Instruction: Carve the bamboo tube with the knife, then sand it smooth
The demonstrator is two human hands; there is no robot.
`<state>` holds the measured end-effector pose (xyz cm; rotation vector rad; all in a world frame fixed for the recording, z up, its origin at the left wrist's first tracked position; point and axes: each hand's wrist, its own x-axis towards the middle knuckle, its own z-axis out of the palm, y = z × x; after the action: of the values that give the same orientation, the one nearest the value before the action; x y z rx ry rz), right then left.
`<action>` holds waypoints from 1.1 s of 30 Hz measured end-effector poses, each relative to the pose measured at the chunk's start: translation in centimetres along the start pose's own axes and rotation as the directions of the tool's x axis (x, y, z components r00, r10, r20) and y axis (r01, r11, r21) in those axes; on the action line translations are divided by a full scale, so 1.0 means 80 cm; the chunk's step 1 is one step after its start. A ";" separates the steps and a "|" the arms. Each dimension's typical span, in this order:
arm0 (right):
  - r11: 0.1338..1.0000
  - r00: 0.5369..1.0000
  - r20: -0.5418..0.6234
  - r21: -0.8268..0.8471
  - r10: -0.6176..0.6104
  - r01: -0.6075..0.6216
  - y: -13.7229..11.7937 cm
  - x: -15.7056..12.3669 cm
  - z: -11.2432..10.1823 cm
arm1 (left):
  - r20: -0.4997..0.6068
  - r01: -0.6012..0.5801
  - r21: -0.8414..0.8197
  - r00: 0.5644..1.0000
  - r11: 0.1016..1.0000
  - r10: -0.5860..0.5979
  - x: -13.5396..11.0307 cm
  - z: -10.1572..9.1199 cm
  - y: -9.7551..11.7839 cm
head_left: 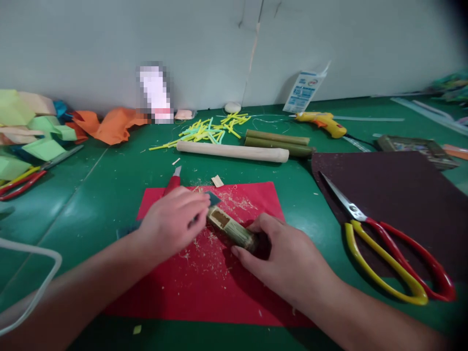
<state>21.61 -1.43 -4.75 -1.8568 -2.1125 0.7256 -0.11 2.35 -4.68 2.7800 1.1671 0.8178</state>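
A short bamboo piece [234, 230] with a rectangular opening cut in its upper side lies slanted over the red sheet [175, 297]. My right hand [283, 246] is closed round its near right end, thumb and fingers on either side. At its far left end, my left hand [175, 217] pinches a small dark sheet of sandpaper [212, 198], close to the bamboo's tip. Beyond the left hand rests a red craft knife [174, 179] with its blade showing; the hand hides part of it. Pale shavings are scattered over the red sheet round the bamboo.
Large scissors [365, 219] lie on a dark brown sheet [387, 180] at right. Behind are a pale wooden rod [232, 151], green bamboo pieces [280, 144], yellow cut straws [204, 129] and a yellow glue gun [321, 123]. Folded papers [40, 131] and red-handled scissors [36, 178] sit left.
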 end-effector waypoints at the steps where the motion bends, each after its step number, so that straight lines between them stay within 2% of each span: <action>1: 1.000 1.000 -0.001 -0.003 0.003 -0.003 0.000 0.000 0.000 | -0.007 0.012 0.018 1.000 1.000 -0.012 0.000 0.000 0.000; 6: 1.000 1.000 -0.002 -0.005 -0.009 0.009 -0.003 0.001 -0.002 | 0.013 0.004 -0.009 1.000 1.000 -0.004 0.001 0.001 -0.001; 10: 1.000 1.000 -0.002 -0.002 0.000 0.000 -0.003 0.003 -0.002 | -0.015 0.035 0.031 0.999 0.999 -0.035 0.000 0.001 0.000; 13: 1.000 1.000 -0.003 0.012 -0.006 0.006 -0.003 0.003 -0.001 | 0.018 0.009 0.010 1.000 1.000 -0.010 0.000 0.000 0.001; 18: 1.000 1.000 -0.008 0.024 0.007 -0.006 -0.003 0.003 -0.001 | -0.033 0.052 0.056 0.998 0.997 -0.051 0.002 -0.001 0.001; 23: 1.000 1.000 -0.005 0.028 0.001 -0.001 -0.003 0.002 -0.002 | -0.019 0.024 -0.016 1.000 1.000 -0.024 0.004 0.002 0.006; 27: 0.999 0.999 -0.034 0.031 -0.023 0.024 -0.003 0.002 -0.002 | -0.040 0.061 0.036 0.997 0.997 -0.059 0.003 0.004 0.008; 31: 0.999 0.999 -0.037 0.037 -0.021 0.022 -0.003 0.001 -0.002 | -0.007 0.027 -0.029 1.000 0.999 -0.027 0.002 0.004 0.008; 33: 0.999 1.000 -0.028 0.036 -0.004 0.005 -0.004 0.001 -0.002 | -0.030 0.039 -0.011 0.999 0.999 -0.039 0.003 0.002 0.005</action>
<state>21.42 -1.30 -4.45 -1.8318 -2.0726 0.7278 0.37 2.23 -4.66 2.7372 1.2139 0.8629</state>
